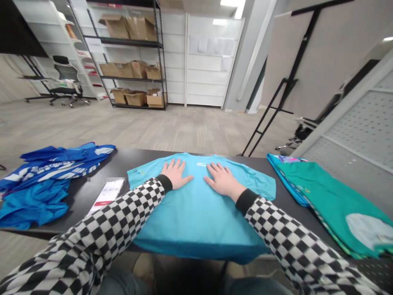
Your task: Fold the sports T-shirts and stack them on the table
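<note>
You had your left hand [175, 174] and right hand [222, 180] flat and apart, fingers spread, on the smooth turquoise shirt [196, 217]; its tiny white print [202, 164] was unreadable.

smooth matt cloth shirt [196, 213] on a dark, faintly glossy table [80, 196].

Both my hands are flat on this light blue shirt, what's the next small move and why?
Probably slide both hands apart, toward the sleeves. The left hand and right hand lie flat, palms down, close together near the far end of the light blue shirt, which is spread on the table, so only its middle is pressed.
</note>
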The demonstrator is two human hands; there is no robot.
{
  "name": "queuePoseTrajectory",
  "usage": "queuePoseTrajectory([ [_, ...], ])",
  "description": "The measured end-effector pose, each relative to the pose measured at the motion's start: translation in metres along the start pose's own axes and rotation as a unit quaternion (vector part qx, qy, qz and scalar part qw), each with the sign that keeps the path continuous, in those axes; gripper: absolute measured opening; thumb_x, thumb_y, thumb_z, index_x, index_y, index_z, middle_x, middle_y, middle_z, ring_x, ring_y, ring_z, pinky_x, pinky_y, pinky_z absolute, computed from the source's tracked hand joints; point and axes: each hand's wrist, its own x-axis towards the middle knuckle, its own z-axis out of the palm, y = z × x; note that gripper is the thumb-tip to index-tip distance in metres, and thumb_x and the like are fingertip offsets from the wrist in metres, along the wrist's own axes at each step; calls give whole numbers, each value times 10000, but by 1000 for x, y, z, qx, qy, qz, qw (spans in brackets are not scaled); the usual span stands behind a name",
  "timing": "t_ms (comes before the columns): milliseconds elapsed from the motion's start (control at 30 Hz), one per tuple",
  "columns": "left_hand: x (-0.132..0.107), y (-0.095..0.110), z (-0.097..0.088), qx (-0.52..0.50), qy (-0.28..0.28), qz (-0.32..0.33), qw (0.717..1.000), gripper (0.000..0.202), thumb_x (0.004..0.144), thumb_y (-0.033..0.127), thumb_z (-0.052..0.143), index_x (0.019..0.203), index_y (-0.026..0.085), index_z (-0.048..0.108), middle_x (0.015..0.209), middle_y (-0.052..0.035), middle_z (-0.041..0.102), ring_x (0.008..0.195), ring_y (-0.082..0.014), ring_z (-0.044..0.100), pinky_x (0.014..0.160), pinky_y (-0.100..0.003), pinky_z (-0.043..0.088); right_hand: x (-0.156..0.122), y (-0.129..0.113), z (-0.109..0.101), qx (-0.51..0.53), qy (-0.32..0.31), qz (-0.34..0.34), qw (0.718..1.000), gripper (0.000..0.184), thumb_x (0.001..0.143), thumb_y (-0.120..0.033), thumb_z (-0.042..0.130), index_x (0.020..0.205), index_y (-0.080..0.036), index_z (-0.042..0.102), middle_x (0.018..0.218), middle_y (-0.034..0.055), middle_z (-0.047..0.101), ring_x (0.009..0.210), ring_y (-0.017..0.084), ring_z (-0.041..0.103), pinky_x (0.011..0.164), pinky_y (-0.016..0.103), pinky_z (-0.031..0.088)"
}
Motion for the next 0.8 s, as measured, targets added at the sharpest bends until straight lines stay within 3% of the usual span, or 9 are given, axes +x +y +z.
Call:
queuePoseTrajectory([
  [100,-9,-26,12,-5,-1,10,1000,1056,1012,901,356,1812,214,304,1891,-149,181,1754,-411,155,1401,-639,113,-9,5,10,15,-29,30,999,905,1101,-797,328,1808,-231,334,1882,121,239,1737,394,213,1390,613,157],
  [200,-11,-36,8,-3,5,17,1000,1048,1008,898,365,1812,228,308,1892,-141,183,1756,-396,155,1405,-620,112,-9,11,9,12,-26,32,999,937,1094,-812,307,1817,-216,309,1889,122,205,1744,390,188,1392,632,144],
  [367,1,-17,-17,-4,-58,-7,998,1152,894,954,506,1782,232,376,1879,-172,217,1734,-461,199,1376,-701,142,3,13,-6,16,-74,40,996,973,1068,-840,348,1824,-231,282,1896,131,174,1749,411,149,1387,667,127],
  [433,10,-6,-22,-12,-36,-13,999,1086,942,914,450,1757,197,420,1858,-187,289,1723,-453,245,1375,-710,132,10,17,-11,22,-57,46,997,954,1079,-826,325,1824,-233,274,1898,133,160,1752,404,138,1385,675,119],
  [533,22,4,-12,-35,17,-23,999,965,1047,813,279,1776,188,374,1868,-165,268,1744,-388,215,1393,-672,103,17,23,-8,21,-25,62,998,909,1109,-785,262,1823,-222,269,1897,139,165,1753,384,150,1385,668,112],
  [667,28,4,11,-23,14,-28,999,1025,1003,887,304,1806,251,312,1897,-137,159,1760,-404,129,1390,-674,85,17,23,8,12,-26,68,997,929,1100,-813,257,1810,-217,307,1890,146,201,1746,389,174,1384,662,115],
  [800,30,-1,17,-12,13,-24,1000,1039,1004,896,307,1815,246,288,1897,-144,150,1760,-413,117,1386,-681,74,16,31,11,47,-5,63,997,928,1100,-813,285,1811,-217,309,1887,129,215,1748,385,173,1386,659,126],
])
